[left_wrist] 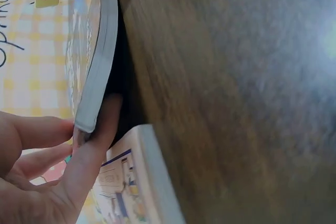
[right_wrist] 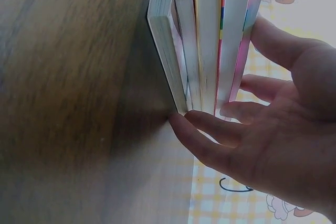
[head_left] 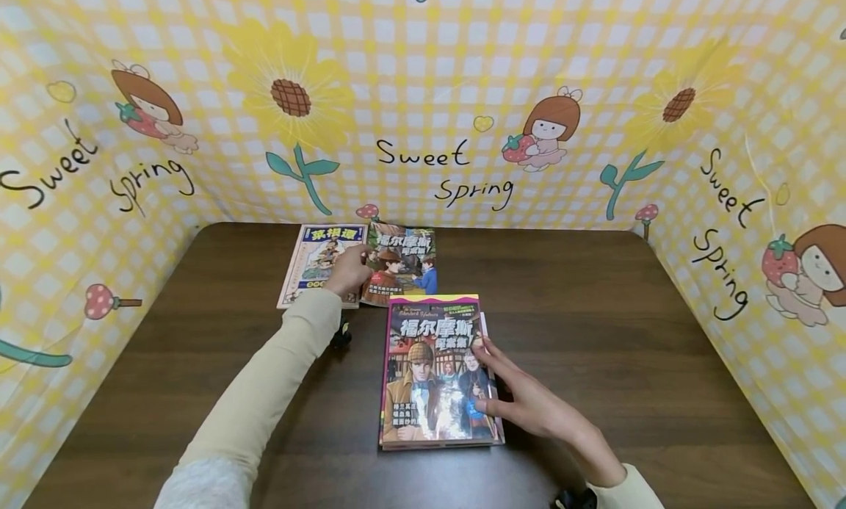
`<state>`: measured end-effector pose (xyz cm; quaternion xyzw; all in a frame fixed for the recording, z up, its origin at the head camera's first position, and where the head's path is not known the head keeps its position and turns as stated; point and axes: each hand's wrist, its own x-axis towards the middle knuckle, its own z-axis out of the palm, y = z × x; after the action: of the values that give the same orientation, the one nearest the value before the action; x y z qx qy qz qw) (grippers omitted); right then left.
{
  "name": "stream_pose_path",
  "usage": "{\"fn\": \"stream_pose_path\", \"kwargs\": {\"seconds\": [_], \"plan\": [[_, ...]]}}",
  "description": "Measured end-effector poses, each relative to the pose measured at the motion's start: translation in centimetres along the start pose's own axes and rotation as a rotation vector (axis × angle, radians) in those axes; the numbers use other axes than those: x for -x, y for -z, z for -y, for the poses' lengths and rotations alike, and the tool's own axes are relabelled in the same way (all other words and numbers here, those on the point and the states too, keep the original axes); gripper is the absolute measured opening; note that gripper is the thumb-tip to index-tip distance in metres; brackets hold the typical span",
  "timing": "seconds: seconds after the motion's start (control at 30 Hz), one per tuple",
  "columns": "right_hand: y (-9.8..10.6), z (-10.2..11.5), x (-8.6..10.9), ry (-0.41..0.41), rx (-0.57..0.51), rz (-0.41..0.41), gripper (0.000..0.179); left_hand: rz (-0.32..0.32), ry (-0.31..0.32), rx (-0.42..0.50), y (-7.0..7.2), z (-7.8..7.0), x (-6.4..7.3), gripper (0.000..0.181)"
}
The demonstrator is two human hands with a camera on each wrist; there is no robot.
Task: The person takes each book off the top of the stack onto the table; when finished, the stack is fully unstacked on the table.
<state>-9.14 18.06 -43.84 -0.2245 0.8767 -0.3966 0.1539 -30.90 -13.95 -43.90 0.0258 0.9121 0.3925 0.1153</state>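
Note:
In the head view my left hand [head_left: 348, 272] reaches to the back of the table, at the left edge of a thin illustrated book [head_left: 410, 263]. The left wrist view shows thumb and fingers pinching that book [left_wrist: 100, 72], its edge raised off the table. A pale book with a blue title band [head_left: 316, 263] lies just left of it, partly under my wrist. Nearer to me is a stack of books [head_left: 432, 391], topped by a cover with a person in a checked cap. My right hand [head_left: 529, 402] rests along the stack's right side, fingertips touching the book edges [right_wrist: 207, 51].
The dark wooden table [head_left: 595, 296] extends around the books. A yellow checked cloth [head_left: 423, 90] with printed flowers and figures hangs along its back and both sides. Dark wrist straps show by the sleeves [head_left: 264, 391].

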Motion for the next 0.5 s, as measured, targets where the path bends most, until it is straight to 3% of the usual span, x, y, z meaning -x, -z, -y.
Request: {"fn": "stream_pose_path", "kwargs": {"seconds": [0.37,0.5], "plan": [[-0.2,0.0,-0.1,-0.014,-0.010,0.004,0.077,0.046,-0.047,-0.156,0.1,-1.1,-0.1,0.053],[-0.2,0.1,-0.1,-0.009,-0.008,0.001,0.078,0.063,-0.079,-0.271,-0.1,-1.7,-0.3,0.036]]}}
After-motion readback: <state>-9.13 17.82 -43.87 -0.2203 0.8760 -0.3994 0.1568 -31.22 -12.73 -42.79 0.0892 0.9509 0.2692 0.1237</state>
